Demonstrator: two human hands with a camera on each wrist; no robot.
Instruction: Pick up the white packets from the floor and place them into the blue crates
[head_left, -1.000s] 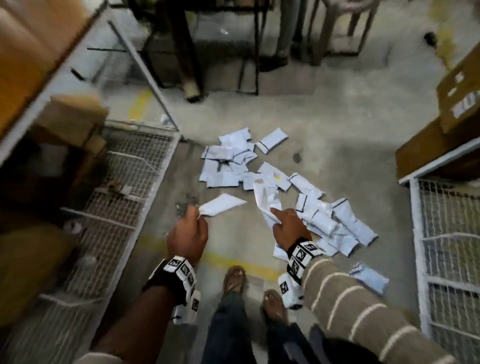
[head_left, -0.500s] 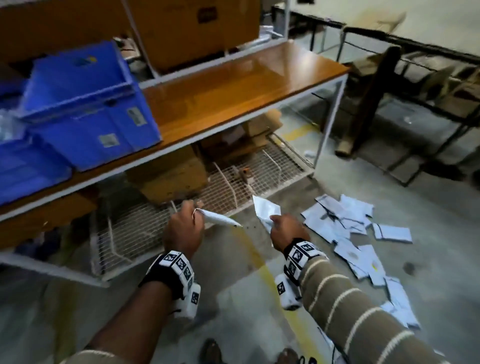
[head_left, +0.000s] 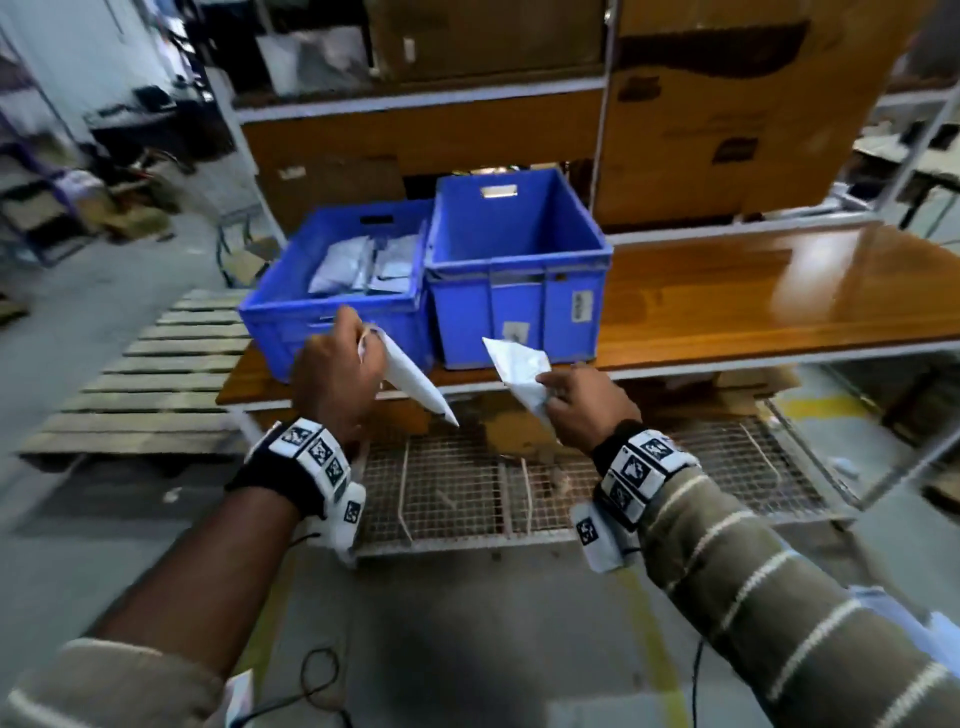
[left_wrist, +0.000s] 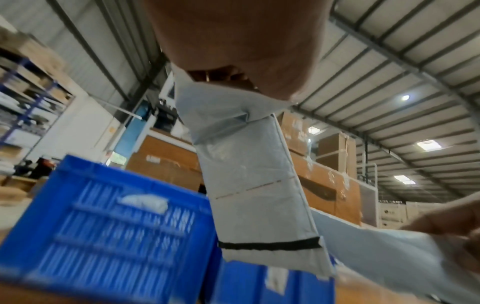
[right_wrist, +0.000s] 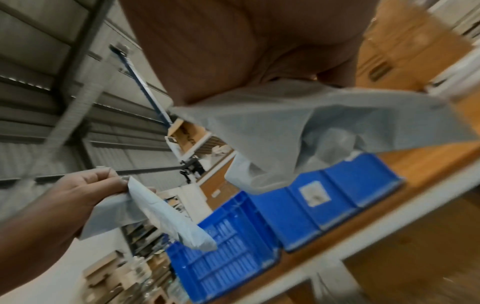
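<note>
My left hand (head_left: 332, 382) grips one long white plastic packet (head_left: 415, 382) and my right hand (head_left: 584, 408) pinches a crumpled white packet (head_left: 517, 371), both raised near the two blue plastic crates (head_left: 519, 249).

**Both hands raised, each gripping a packet**

I have both forearms stretched forward at about the same height. My left hand (head_left: 332, 384) is fisted, knuckles up, fingers curled round one end of a white packet (head_left: 415, 382). My right hand (head_left: 584, 405) pinches a second packet (head_left: 519, 371) between thumb and fingers. Marker bands wrap both wrists; the right arm wears a striped sleeve.
</note>
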